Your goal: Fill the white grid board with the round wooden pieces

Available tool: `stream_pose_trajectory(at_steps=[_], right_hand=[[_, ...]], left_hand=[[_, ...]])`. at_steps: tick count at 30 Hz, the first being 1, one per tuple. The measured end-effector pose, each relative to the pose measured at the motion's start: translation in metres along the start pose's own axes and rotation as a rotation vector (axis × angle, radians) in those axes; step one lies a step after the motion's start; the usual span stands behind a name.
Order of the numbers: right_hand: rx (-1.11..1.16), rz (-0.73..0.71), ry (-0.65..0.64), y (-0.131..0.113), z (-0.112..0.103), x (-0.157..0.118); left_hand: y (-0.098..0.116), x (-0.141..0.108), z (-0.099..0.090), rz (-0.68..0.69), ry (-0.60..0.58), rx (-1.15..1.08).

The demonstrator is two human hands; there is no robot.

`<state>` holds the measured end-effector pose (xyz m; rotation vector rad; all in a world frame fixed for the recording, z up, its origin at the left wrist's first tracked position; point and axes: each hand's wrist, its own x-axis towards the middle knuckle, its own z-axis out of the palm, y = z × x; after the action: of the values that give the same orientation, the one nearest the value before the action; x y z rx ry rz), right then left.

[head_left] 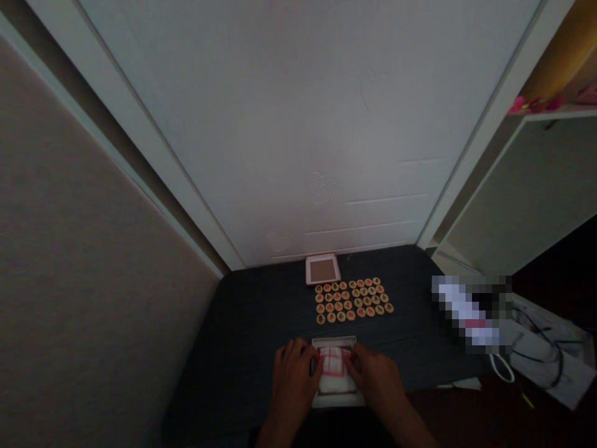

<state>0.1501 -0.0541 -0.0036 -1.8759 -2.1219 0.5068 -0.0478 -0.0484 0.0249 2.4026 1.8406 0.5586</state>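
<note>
At the near side of the dark table, a white open box [336, 399] holds a folded white sheet with pink lines [333, 366]. My left hand [295, 373] is at the box's left side, its thumb and fingers closed at the sheet's left edge. On the opposite side, my right hand [373, 372] pinches the sheet's right edge. Beyond the box, round Chinese chess pieces [347, 305] with red and black characters lie in rows, in two groups. Behind them rests a shallow pink-and-white box lid [323, 269] with a brown inside.
The dark table [252, 323] reaches a white panel [298, 124] with embossed hearts at the back. A beige wall [93, 280] stands on the left. On the right are a blurred-out object [469, 314] and a light surface with dark cables [550, 354].
</note>
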Motion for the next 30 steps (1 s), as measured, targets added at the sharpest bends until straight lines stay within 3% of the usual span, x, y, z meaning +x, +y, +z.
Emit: stream_pose_trajectory(at_steps=[5,9,14,20,30], right_hand=[[-0.013,-0.002,0.020,0.001,0.004,0.000],[-0.010,-0.060,0.114,0.004,0.006,-0.001],[0.009,-0.224,0.222,0.007,0.001,-0.005],[0.015,-0.337,0.248,0.008,-0.003,-0.014],[-0.094,-0.434,0.231,0.012,-0.002,-0.013]], left_hand=[[-0.001,0.000,0.002,-0.024,-0.015,0.003],[0.000,-0.003,0.001,-0.013,-0.006,-0.011],[0.005,-0.008,-0.009,0.168,-0.017,-0.085],[0.000,-0.014,-0.006,0.382,-0.214,-0.025],[-0.003,-0.022,0.005,0.340,-0.221,0.028]])
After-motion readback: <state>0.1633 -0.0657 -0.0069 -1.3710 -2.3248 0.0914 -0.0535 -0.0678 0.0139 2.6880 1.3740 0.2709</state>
